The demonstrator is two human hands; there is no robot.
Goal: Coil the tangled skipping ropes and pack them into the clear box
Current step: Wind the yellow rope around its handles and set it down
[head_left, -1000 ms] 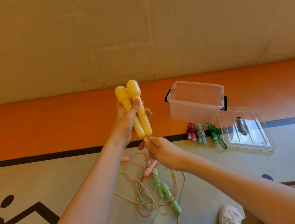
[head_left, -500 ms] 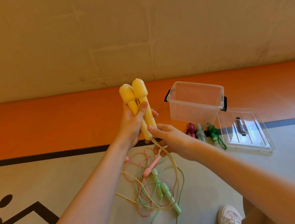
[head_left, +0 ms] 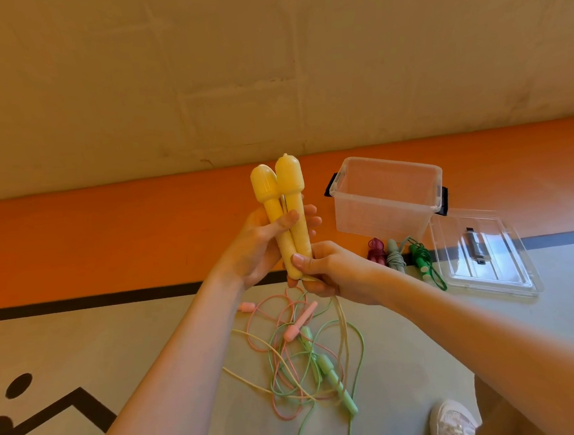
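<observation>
Two yellow rope handles stand upright side by side in my left hand, which grips them round the middle. My right hand pinches their lower ends where the yellow cord leaves; that cord hangs down to the floor. Below lies a tangle of pink, green and yellow ropes with pink and green handles. The clear box stands open and empty at the right. Three coiled ropes, dark red, grey-green and green, lie in front of it.
The box lid lies flat on the floor to the right of the box. A white shoe shows at the bottom right. The floor is grey with black lines and an orange band along the wall.
My right hand has come up along the yellow cord and now pinches the bottom of the handles. My left hand holds the handles a little more upright.
</observation>
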